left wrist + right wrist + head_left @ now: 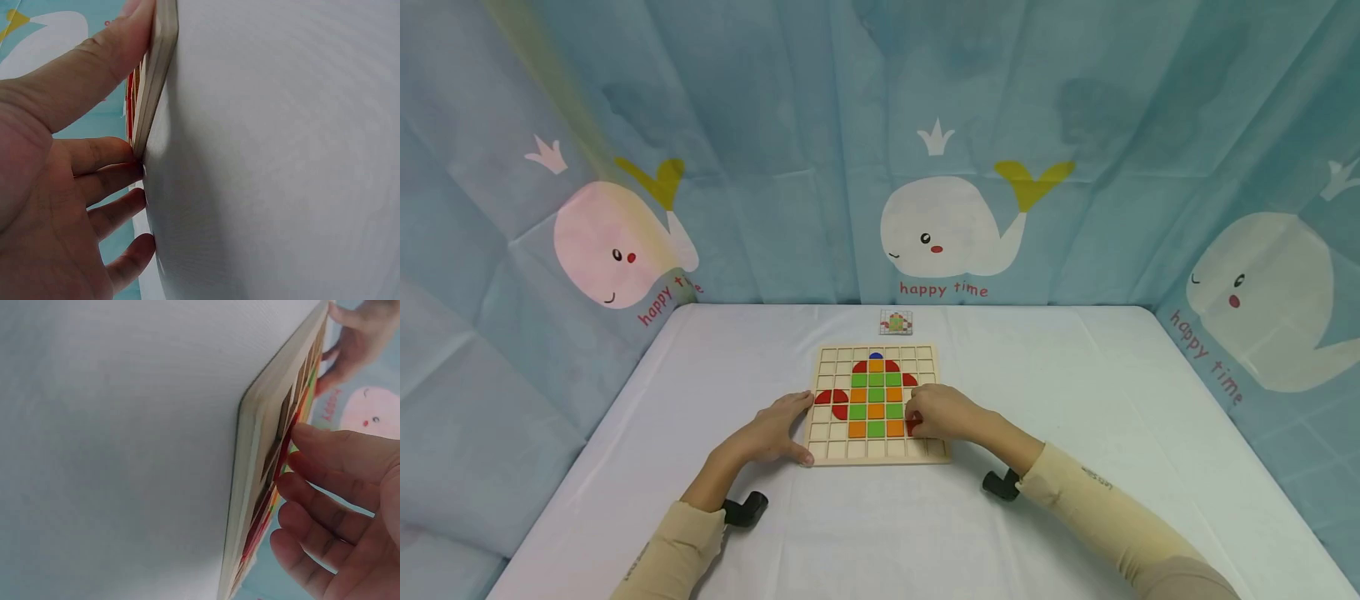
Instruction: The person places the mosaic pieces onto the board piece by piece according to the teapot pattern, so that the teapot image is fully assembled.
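Observation:
A wooden grid board (838, 450) lies on the table with flat coloured pieces in its cells. Orange squares (876, 411) and green squares (876, 428) fill the middle block, topped by a blue half-round piece (876, 356). Red quarter-circle pieces (840, 412) sit at its sides. My left hand (772, 429) touches the board's left edge, fingers spread and thumb at the near corner. Over the right side, my right hand (946, 412) pinches a red quarter-circle piece (912, 427) at the grid with thumb and index finger. Its other fingers are curled, partly covering the right-hand cells.
A small pattern card (896, 322) with a similar coloured figure lies behind the board. White cloth (1075, 400) covers the table, and a blue curtain (820, 242) with whale prints surrounds its back and sides. Black wrist mounts (747, 509) stick out beneath both wrists.

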`<state>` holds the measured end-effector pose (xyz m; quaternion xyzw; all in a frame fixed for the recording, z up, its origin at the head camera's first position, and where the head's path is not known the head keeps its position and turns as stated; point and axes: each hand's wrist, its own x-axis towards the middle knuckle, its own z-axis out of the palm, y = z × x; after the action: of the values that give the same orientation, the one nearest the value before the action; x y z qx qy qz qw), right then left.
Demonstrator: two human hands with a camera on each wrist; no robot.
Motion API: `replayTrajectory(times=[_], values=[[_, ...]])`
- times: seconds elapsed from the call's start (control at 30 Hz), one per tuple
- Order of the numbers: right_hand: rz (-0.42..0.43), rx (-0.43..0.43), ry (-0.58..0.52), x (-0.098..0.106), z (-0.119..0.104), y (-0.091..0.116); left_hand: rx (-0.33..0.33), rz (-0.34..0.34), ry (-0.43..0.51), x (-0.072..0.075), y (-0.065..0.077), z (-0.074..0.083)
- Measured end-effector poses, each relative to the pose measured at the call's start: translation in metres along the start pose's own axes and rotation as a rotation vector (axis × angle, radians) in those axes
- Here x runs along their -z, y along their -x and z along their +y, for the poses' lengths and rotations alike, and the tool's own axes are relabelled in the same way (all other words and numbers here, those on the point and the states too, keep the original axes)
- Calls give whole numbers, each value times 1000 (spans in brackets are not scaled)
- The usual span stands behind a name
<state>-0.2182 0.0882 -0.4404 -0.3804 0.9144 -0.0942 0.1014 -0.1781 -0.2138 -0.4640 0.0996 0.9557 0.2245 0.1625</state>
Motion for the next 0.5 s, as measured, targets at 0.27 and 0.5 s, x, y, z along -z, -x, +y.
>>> replayTrajectory(times=[0.27,0.5], values=[[-6,4,2,1,-3,-3,7,1,-4,2,1,0],[33,18,-68,0,6,3,-6,1,-1,1,0,-1]])
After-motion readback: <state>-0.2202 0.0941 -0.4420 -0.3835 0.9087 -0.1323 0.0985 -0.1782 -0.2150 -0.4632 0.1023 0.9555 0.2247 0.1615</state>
